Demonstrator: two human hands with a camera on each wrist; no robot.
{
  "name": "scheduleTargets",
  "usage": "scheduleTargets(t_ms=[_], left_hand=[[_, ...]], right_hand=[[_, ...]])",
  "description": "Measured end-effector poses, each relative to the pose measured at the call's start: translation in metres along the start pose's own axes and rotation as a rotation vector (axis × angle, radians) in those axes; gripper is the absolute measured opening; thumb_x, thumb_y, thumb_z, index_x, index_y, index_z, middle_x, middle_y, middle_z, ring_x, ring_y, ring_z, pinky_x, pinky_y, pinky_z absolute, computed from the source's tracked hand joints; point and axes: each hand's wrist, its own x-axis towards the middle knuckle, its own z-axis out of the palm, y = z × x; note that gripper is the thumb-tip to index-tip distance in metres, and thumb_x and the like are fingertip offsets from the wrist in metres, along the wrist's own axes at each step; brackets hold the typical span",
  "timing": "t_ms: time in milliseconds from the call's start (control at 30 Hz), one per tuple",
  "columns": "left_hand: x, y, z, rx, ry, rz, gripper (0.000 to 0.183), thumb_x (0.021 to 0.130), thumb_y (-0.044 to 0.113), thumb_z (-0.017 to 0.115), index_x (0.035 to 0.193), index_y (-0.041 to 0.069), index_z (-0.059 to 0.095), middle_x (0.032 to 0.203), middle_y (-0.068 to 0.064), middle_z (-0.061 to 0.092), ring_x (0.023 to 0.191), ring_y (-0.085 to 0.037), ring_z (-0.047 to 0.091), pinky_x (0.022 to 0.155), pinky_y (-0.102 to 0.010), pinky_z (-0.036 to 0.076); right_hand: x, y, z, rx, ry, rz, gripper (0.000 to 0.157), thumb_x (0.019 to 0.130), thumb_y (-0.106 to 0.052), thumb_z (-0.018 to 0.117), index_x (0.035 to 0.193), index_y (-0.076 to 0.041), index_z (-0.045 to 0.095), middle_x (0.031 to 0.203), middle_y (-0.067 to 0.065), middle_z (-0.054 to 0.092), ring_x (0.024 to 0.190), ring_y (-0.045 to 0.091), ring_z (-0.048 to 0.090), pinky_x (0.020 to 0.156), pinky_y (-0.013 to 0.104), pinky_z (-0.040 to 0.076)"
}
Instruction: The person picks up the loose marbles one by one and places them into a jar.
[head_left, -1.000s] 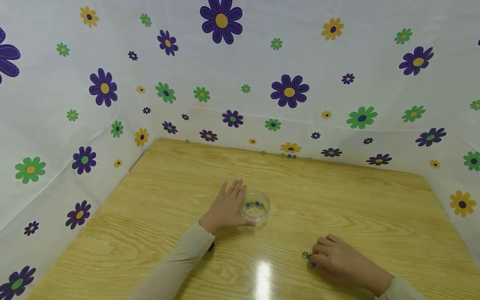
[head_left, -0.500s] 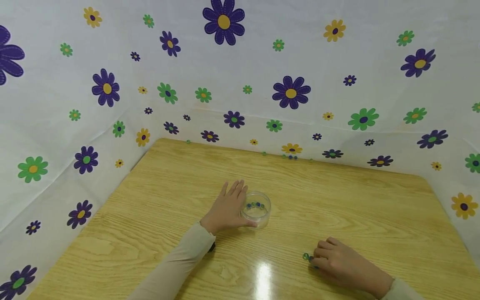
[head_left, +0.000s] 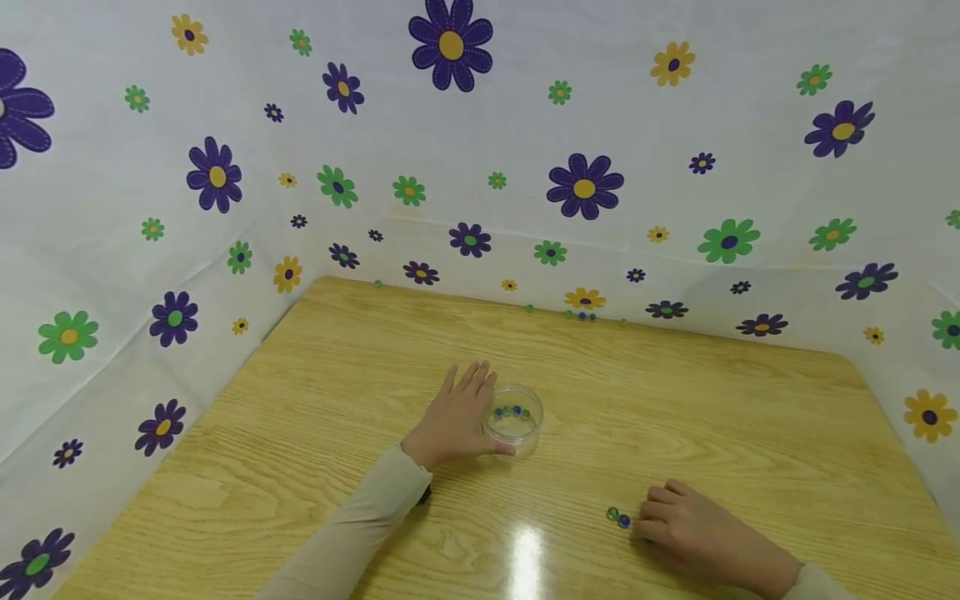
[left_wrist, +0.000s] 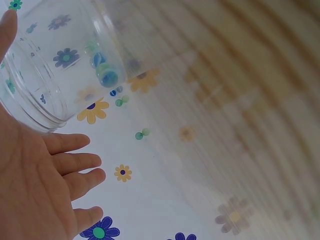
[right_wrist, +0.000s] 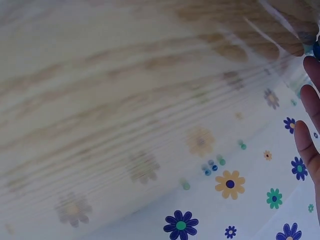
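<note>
A: What is changing in the head view?

B: Over a wood-grain table (head_left: 322, 400), a person's right hand (head_left: 697, 533) is sitting farther right than half a second ago, leaving a green marble (head_left: 612, 513) and a blue marble (head_left: 624, 521) lying bare, side by side, just left of its curled fingers. A trace of blue is showing at the fingertips; whether they are gripping it, no one is able to tell from here.

A: Meaning what for the work?

B: The two uncovered marbles are apparently still waiting outside the clear jar (head_left: 528, 443), which is standing well to their left. Four marbles (head_left: 512, 412) are resting inside it. The left hand (head_left: 450, 427) is steadying the jar's left side, fingers straight, thumb touching the near wall.

A: Which way is the jar pointing?

B: Mouth up, its central axis running vertically. In the left wrist view it is appearing sideways, threaded mouth toward the left, with the spread fingers extending below the rim.

A: And the right wrist view?

B: Fingertips are entering at the right edge near a cut-off blue marble; the thumb is falling outside the frame, so the grip is remaining unclear.
</note>
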Motion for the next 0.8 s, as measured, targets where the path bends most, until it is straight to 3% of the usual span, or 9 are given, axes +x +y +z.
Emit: scheduleTargets(t_ms=[800], left_hand=[[-0.0002, 0.0008, -0.0007, -0.01, -0.007, -0.005, 0.112, 0.07, 0.077, 0.056, 0.146, -0.001, 0.029, 0.155, -0.019, 0.023, 0.145, -0.031, 0.021, 0.117, -0.052, 0.012]], right_hand=[[-0.004, 0.0082, -0.0063, -0.032, -0.062, 0.03, 0.031, 0.062, -0.021, 0.084, 0.087, -0.022, 0.065, 0.083, -0.012, 0.062, 0.076, 0.005, 0.049, 0.065, 0.025, 0.041]])
